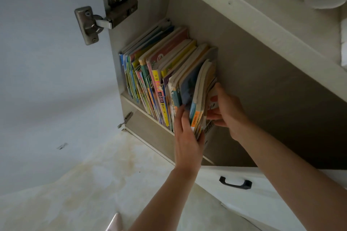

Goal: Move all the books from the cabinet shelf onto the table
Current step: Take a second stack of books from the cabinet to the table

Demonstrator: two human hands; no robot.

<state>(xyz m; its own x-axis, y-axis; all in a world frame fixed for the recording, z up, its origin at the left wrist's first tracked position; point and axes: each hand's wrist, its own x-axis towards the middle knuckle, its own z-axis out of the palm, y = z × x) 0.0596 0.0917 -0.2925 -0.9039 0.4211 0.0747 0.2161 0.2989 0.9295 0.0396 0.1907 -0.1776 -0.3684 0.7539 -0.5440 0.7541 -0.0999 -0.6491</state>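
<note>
Left hand [187,137] is seen closed on the near edge of a small bundle of books [201,97], fingers laid flat on the bundle's left face, thumb wrapped to its right. Right hand [228,112] is pressed to the bundle's right face, thumb and fingertips pinching the outermost cover.

Far left, the open cabinet door [47,62] is noted, its metal hinge [105,17] fixed to the cabinet side panel. Next, a row of books [150,73] stands upright on the cabinet shelf [131,101], packed against the left wall, spines facing out toward the camera, long axes running up the spines. The gripped bundle sits at the row's right end, touching it, tilted slightly and drawn partly past the shelf edge, upper pages fanned open. The rest of the shelf to the right is seen bare.

One yellow spine [159,97] carries Chinese characters; "文" is legible near the top, "小学语文" lower down. Other lettering is too small to read.

Below right, a white drawer front with a black handle [235,183] is recorded.
</note>
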